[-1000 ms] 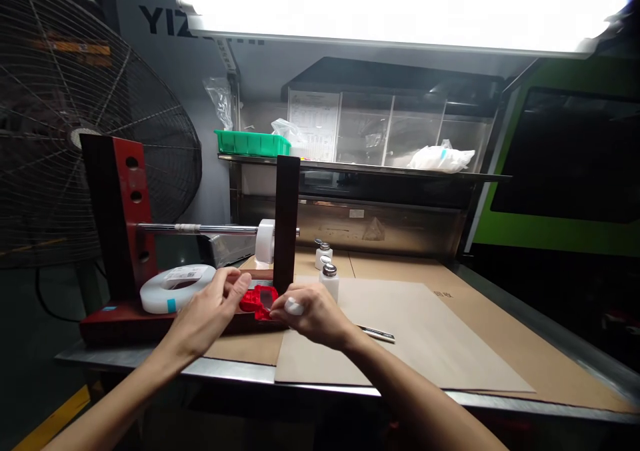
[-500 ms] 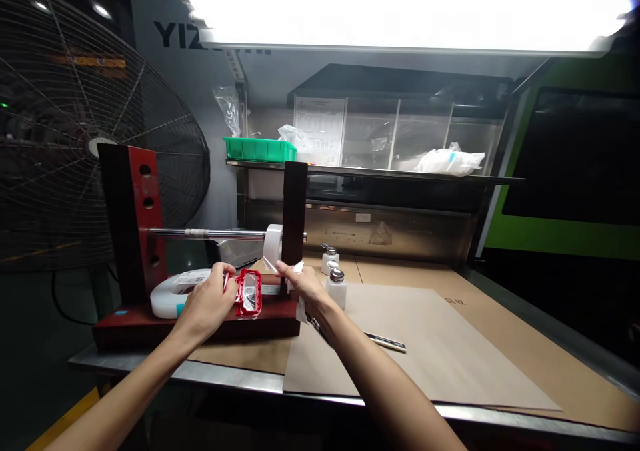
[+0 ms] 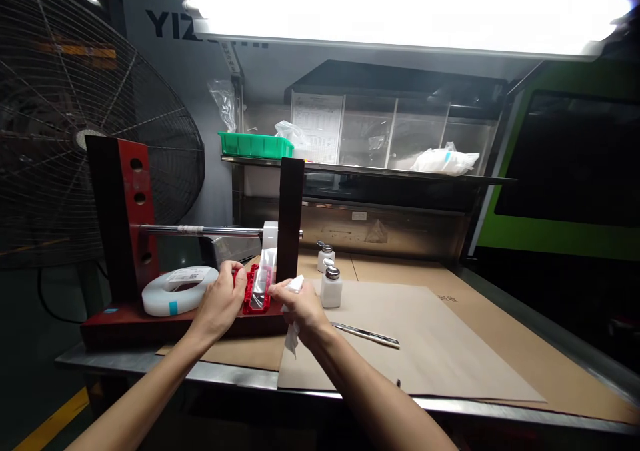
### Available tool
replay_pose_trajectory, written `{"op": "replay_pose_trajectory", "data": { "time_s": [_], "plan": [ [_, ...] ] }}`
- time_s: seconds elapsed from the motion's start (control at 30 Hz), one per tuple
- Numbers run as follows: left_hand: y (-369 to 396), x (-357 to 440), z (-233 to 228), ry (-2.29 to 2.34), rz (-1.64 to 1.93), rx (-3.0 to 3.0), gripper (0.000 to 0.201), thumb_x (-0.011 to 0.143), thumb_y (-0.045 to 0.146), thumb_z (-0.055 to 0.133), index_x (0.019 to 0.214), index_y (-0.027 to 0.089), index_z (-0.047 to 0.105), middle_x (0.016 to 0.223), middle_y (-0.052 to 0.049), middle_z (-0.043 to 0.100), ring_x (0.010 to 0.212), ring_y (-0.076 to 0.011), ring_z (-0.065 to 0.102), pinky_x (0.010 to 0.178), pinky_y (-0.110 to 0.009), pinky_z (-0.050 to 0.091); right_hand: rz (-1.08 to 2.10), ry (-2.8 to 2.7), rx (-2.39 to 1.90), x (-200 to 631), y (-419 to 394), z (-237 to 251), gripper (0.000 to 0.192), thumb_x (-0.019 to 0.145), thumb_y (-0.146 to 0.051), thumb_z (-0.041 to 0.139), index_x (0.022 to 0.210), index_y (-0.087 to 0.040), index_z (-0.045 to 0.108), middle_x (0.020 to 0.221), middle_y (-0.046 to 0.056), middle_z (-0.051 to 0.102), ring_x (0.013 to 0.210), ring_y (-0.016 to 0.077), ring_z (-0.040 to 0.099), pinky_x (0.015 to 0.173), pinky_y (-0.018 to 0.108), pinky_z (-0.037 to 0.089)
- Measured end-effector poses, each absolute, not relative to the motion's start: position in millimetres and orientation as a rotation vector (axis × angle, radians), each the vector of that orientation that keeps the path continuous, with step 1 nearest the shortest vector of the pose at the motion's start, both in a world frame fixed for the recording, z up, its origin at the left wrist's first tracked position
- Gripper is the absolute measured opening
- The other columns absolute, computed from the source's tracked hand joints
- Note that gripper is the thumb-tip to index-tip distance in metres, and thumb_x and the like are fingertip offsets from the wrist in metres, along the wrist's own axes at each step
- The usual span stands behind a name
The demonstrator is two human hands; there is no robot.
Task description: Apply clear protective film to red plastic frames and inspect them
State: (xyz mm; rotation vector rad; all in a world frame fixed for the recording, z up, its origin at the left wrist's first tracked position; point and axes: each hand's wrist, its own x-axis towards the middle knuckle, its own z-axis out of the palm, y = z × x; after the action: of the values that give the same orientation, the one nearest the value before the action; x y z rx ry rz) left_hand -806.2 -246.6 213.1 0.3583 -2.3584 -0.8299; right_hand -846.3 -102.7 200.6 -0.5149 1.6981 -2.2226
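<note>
While left hand [image 3: 220,301] steadies red frame [image 3: 256,290], right hand [image 3: 300,304] grips cloth [image 3: 293,331].

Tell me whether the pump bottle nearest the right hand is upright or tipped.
Upright. The pump bottle stands on its base on the brown paper, metal cap on top, just beyond the right hand.

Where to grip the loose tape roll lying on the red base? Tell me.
Take the tape roll by its outer rim, coming from above and the front. It lies flat with its hole upward, the red upright stands behind it, and the left hand is just to its right.
</note>
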Motion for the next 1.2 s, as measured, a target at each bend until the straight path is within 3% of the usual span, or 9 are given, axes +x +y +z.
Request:
{"op": "replay_pose_trajectory", "data": {
  "time_s": [0.23, 0.53, 0.7, 0.83, 0.9, 1.07, 1.2],
  "plan": [
    [-237, -809, 210, -2.257, -0.944, 0.306, 0.048, 0.077, 0.067, 0.039, 0.095, 0.023, 0.044, 0.086, -0.004, 0.059, 0.078, -0.0233, 0.057, 0.072, -0.033, 0.042, -2.147, 1.74, -0.519, -832, -91, 187, 0.018, 0.062, -0.024, 0.068, 0.064, -0.013, 0.054, 0.043, -0.008, 0.037, 0.038, 0.0035, 0.027, 0.037, 0.02, 0.016],
    [-237, -808, 214, -2.247, -0.957, 0.279, 0.049, 0.066, 0.062, 0.058, 0.093, 0.022, 0.045, 0.087, -0.003, 0.06, 0.078, -0.0214, 0.058, 0.072, -0.031, 0.042, -2.013, 1.894, -0.613, -838, -88, 184, 0.017, 0.069, -0.025, 0.065, 0.065, -0.013, 0.055, 0.045, -0.007, 0.037, 0.039, 0.0045, 0.027, 0.038, 0.02, 0.02],
    [-239, -812, 210, -2.227, -0.966, 0.29, 0.049, 0.064, 0.058, 0.06, 0.093, 0.022, 0.044, 0.083, -0.002, 0.06, 0.073, -0.0208, 0.058, 0.07, -0.031, 0.042, -1.918, 2.157, -0.806, -841, -82, 191, 0.023, 0.067, -0.024, 0.067, 0.054, -0.013, 0.051, 0.048, -0.004, 0.043, 0.048, 0.0065, 0.036, 0.046, 0.021, 0.026],
    [-240, -814, 208, -2.205, -0.997, 0.292, 0.052, 0.061, 0.06, 0.061, 0.094, 0.022, 0.044, 0.085, -0.003, 0.06, 0.075, -0.0215, 0.059, 0.07, -0.032, 0.044, -1.889, 2.409, -1.1, -839, -75, 203, 0.011, 0.072, -0.025, 0.061, 0.075, -0.015, 0.059, 0.058, -0.004, 0.05, 0.053, 0.0077, 0.042, 0.051, 0.019, 0.032],
    [-240, -813, 209, -2.195, -1.001, 0.288, 0.054, 0.06, 0.061, 0.061, 0.093, 0.022, 0.044, 0.087, -0.004, 0.06, 0.079, -0.0225, 0.059, 0.071, -0.032, 0.044, -1.793, 2.408, -1.21, -840, -74, 209, 0.019, 0.073, -0.019, 0.055, 0.09, -0.018, 0.062, 0.057, -0.006, 0.048, 0.052, 0.0072, 0.042, 0.051, 0.018, 0.033],
    [-240, -811, 209, -2.192, -1.001, 0.317, 0.052, 0.061, 0.062, 0.058, 0.092, 0.022, 0.044, 0.081, -0.003, 0.059, 0.073, -0.0229, 0.058, 0.068, -0.033, 0.043, -1.343, 2.368, -1.287, -843, -76, 217, 0.023, 0.065, -0.012, 0.052, 0.084, -0.019, 0.065, 0.061, -0.006, 0.054, 0.054, 0.0065, 0.047, 0.053, 0.016, 0.037],
    [-240, -810, 207, -2.181, -1.041, 0.309, 0.044, 0.074, 0.062, 0.04, 0.092, 0.022, 0.043, 0.076, -0.003, 0.059, 0.065, -0.0203, 0.057, 0.063, -0.031, 0.044, -1.19, 2.38, -1.345, -844, -74, 221, 0.028, 0.067, -0.013, 0.052, 0.09, -0.02, 0.067, 0.062, -0.005, 0.054, 0.056, 0.0073, 0.049, 0.055, 0.016, 0.039]
  ]
}}
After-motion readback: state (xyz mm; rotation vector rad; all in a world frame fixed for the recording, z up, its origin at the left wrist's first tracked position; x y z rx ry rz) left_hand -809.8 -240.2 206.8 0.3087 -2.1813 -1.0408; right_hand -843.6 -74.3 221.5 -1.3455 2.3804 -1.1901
